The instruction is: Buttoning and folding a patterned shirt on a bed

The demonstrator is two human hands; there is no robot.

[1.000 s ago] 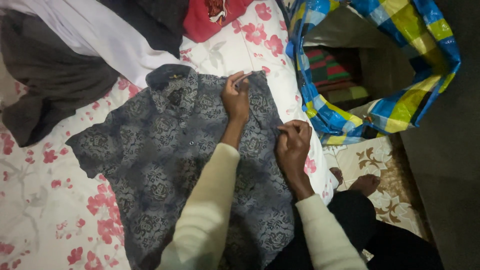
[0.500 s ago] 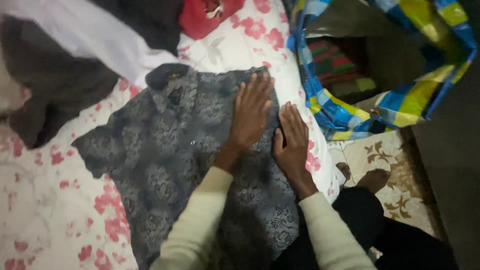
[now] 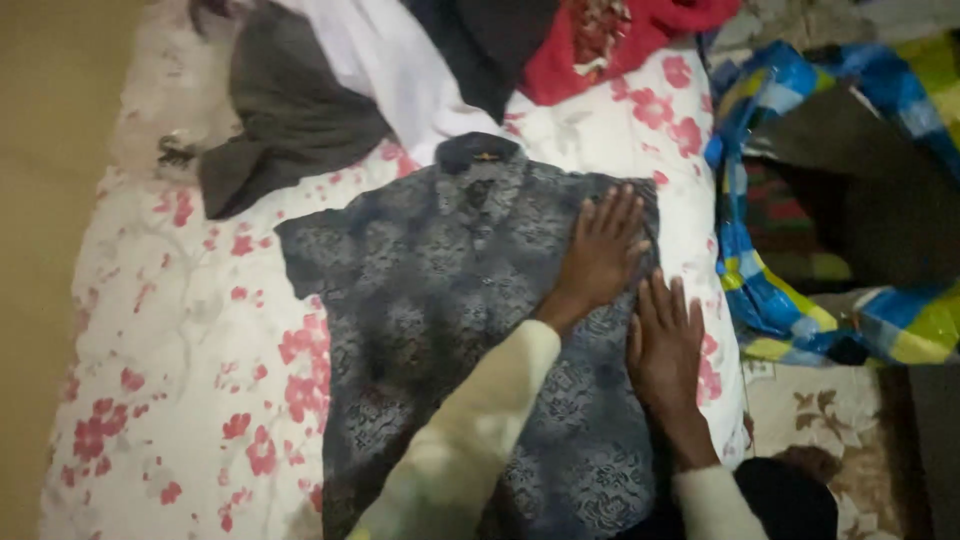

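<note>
Nearest the camera, two cream sleeves reach forward over a grey-blue patterned shirt (image 3: 440, 330) spread flat on a white bedsheet with red flowers (image 3: 170, 380). The shirt's long axis runs from the near edge up to its dark collar at the far end, with one short sleeve out to the left. The right hand (image 3: 665, 345) lies flat, fingers spread and gripping nothing, on the shirt's right edge. Just beyond and beside it, the left hand (image 3: 600, 250) also presses flat and open near the right shoulder, so both palms sit on the same side of the garment, the left one farther up. To the right, off the bed, a blue, yellow and green checked bag (image 3: 790, 300) gapes open; dark fabric shows inside, though what it is I cannot tell. Farthest away lies a pile of clothes: grey (image 3: 290, 120), white (image 3: 380, 60), black and red (image 3: 620, 40).
</note>
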